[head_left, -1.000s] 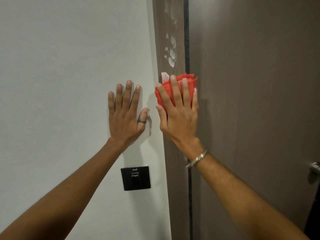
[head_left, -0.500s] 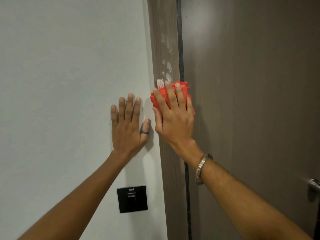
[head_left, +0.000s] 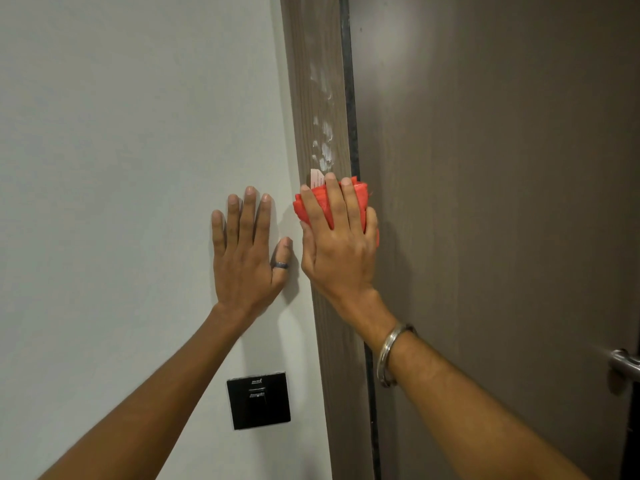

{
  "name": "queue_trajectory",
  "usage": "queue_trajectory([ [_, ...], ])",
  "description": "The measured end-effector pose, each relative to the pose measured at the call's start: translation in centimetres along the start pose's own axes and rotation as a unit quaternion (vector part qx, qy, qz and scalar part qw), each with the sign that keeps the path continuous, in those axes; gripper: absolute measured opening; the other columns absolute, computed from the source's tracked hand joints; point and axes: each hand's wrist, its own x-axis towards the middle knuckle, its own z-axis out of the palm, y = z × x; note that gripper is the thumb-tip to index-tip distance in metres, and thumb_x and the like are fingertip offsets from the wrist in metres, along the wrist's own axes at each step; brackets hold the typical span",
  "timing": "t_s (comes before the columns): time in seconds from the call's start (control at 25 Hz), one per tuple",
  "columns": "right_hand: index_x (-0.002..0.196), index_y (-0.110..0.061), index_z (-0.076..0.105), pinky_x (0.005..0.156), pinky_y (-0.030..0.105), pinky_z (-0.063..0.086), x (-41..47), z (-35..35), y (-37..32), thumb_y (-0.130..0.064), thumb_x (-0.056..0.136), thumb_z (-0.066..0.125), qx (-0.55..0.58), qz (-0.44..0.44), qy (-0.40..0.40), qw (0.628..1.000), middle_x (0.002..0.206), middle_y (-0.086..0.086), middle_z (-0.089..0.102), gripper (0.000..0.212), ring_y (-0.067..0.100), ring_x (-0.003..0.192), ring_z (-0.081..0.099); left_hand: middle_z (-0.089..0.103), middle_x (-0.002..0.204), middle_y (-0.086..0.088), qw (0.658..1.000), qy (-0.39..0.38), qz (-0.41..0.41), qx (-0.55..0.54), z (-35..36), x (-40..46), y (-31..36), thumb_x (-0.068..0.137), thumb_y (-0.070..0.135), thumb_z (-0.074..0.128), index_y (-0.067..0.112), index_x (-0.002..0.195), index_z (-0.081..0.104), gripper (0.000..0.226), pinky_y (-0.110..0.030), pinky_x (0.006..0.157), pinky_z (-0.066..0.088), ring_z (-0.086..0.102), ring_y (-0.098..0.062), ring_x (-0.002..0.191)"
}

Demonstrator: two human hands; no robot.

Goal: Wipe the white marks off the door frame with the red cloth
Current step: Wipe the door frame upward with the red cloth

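Observation:
The brown wooden door frame (head_left: 313, 46) runs up the middle of the view. White marks (head_left: 325, 147) smear its face from about mid-height upward. My right hand (head_left: 337, 247) lies flat on the frame just below the marks and presses the folded red cloth (head_left: 313, 204) against the wood; a small pale tag of the cloth sticks out above my fingers. My left hand (head_left: 247, 254) rests flat on the white wall, fingers spread, holding nothing.
The closed brown door (head_left: 491, 202) fills the right side, with a metal handle (head_left: 625, 365) at the right edge. A black square wall switch (head_left: 258, 400) sits on the white wall (head_left: 121, 168) below my left hand.
My right hand with the cloth has slid down the frame, exposing more of the white marks above it. My left hand stays on the wall. The view has shifted slightly.

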Motion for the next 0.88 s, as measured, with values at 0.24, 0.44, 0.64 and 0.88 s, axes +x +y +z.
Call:
queue_trajectory([
  [0.24,0.163,-0.031,0.031,0.125,0.062,0.025,-13.3,-1.3,0.5,-0.047,0.107,0.041,0.02,-0.033,-0.079,0.996,0.176,0.003,0.014,0.058,0.029,0.164,0.012,0.009,0.175,-0.013,1.0,-0.009,0.008,0.0,-0.2,0.0,-0.3,0.106,0.05,0.031,0.014,0.167,0.011,0.073,-0.054,0.131,0.007,0.007,-0.033,0.162],
  [0.44,0.161,-0.03,0.033,0.12,0.067,0.033,-11.3,-2.0,1.7,-0.046,0.101,0.051,0.025,-0.068,-0.094,0.993,0.172,0.005,0.024,0.064,0.028,0.161,0.016,0.008,0.176,-0.013,0.999,-0.016,0.028,0.004,-1.0,1.5,-1.1,0.106,0.049,0.032,0.014,0.167,0.01,0.073,-0.048,0.131,-0.002,0.005,-0.033,0.163],
  [0.64,0.163,-0.03,0.032,0.129,0.06,0.018,5.2,-0.5,1.7,-0.051,0.105,0.041,0.014,-0.076,-0.036,0.996,0.173,0.008,0.026,0.062,0.031,0.162,0.018,0.007,0.176,-0.011,1.0,0.007,0.003,0.003,-1.3,6.2,-1.1,0.106,0.054,0.031,0.016,0.167,0.011,0.074,-0.051,0.132,0.002,0.002,-0.031,0.163],
  [0.88,0.163,-0.032,0.031,0.13,0.062,0.012,10.2,-0.8,2.0,-0.052,0.105,0.035,-0.012,-0.136,-0.032,0.99,0.175,0.005,0.018,0.061,0.031,0.163,0.013,0.005,0.176,-0.011,1.0,0.007,0.024,-0.007,-1.6,8.2,-1.0,0.106,0.052,0.027,0.015,0.167,0.012,0.073,-0.054,0.132,0.006,0.001,-0.03,0.163],
])
